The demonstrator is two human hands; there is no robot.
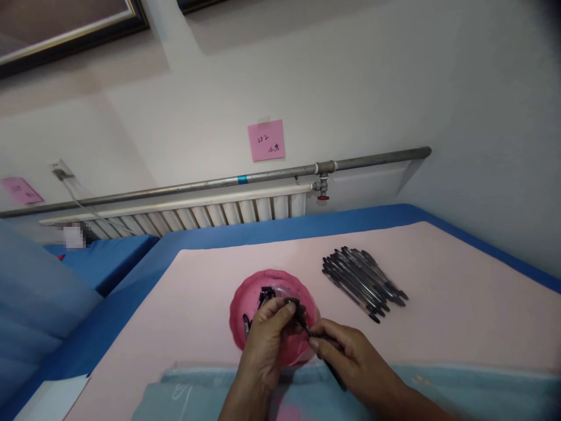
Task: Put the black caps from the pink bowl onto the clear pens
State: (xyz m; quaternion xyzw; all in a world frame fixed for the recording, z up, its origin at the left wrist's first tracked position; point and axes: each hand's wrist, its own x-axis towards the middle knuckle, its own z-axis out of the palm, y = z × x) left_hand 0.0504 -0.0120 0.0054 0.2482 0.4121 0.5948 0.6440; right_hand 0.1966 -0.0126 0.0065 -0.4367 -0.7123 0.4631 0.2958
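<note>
The head view shows a black pen (336,378) slanting between two hands above the near right side of a pink bowl (235,316) with a wavy rim. Small black pieces (266,291) lie in the bowl, partly hidden behind the left hand (266,330), which blocks much of its middle. Right of the bowl and well apart from it, a pile of black-capped pens (362,280) lies side by side at a slant on a pink sheet (175,310). The sheet covers a blue table (245,231); grey-blue fabric (193,394) fills the near edge. Beyond stand a white radiator (210,215) and a metal pipe (184,191), with a pink note (266,140) on the wall above.

The left hand reaches up over the bowl, thumb and fingers pinching the pen's far end; whether a cap sits there is too small to tell. The right hand (346,351) comes in from the lower right, fingers curled closed around the shaft, whose near end points down toward the fabric.
</note>
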